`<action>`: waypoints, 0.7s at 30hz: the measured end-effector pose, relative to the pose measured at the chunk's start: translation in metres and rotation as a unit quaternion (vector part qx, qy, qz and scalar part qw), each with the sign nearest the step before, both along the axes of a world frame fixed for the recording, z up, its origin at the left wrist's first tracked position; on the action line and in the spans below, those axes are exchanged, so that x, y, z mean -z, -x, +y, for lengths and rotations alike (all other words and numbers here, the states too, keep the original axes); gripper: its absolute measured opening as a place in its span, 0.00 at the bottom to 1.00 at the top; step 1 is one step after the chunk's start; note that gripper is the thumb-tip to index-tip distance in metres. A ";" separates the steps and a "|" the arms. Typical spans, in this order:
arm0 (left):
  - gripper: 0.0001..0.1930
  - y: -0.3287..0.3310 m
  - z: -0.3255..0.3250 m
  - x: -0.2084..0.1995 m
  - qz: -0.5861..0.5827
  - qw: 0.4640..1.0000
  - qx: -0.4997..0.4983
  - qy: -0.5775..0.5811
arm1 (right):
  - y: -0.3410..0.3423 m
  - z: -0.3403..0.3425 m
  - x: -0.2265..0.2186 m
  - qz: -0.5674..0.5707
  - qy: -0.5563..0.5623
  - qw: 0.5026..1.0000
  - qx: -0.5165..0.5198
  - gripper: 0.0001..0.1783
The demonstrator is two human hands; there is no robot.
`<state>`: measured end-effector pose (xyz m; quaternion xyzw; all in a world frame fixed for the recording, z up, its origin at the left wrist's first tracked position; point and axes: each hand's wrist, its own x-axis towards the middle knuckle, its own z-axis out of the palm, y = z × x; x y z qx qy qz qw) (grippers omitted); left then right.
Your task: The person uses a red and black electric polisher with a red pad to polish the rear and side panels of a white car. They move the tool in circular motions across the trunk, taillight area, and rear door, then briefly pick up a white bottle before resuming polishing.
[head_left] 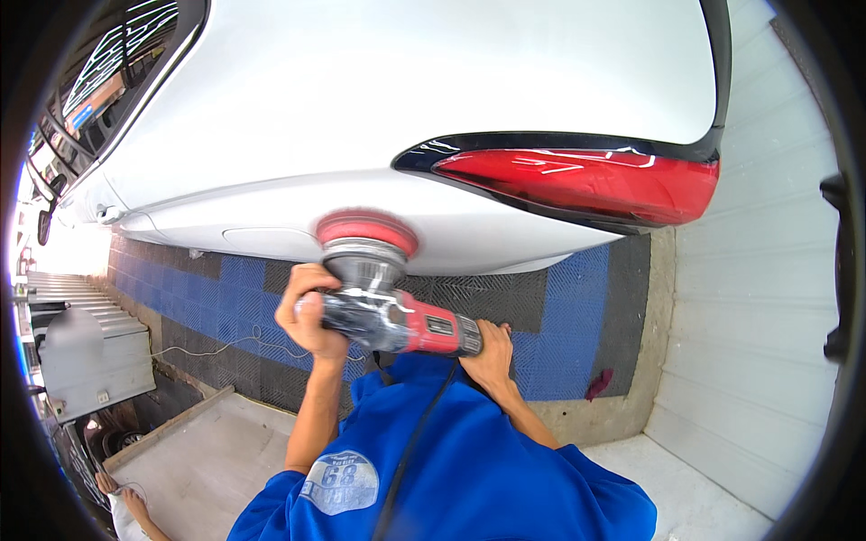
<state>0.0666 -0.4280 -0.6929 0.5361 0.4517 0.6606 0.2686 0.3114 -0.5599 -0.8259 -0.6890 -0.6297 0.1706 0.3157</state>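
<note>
A red and black car polisher is held across in front of me, its red round pad against the side of a white car. The pad's rim looks smeared, as if spinning. My left hand wraps round the dark front part of the polisher, just below its head. At the other end, my right hand grips the black rear of its body. To the right of the pad, the car's red tail light sits in a dark surround.
Blue and dark grey floor tiles lie under the car. A thin pale cable crosses them on the left. A dark red cloth lies at the right. White wall panels stand at the right. Another person's hands show at lower left.
</note>
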 end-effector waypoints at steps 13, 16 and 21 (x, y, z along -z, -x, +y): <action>0.21 0.023 0.005 -0.008 -0.193 0.977 -0.068 0.058 | -0.016 0.025 -0.070 -0.040 -0.038 0.998 -0.040 0.23; 0.22 -0.016 -0.002 -0.017 -0.110 0.991 -0.050 0.052 | -0.039 0.008 -0.057 -0.022 0.014 0.999 -0.034 0.25; 0.21 -0.087 -0.011 -0.024 0.053 0.999 0.013 0.002 | -0.083 -0.010 -0.010 0.045 0.033 0.998 -0.015 0.29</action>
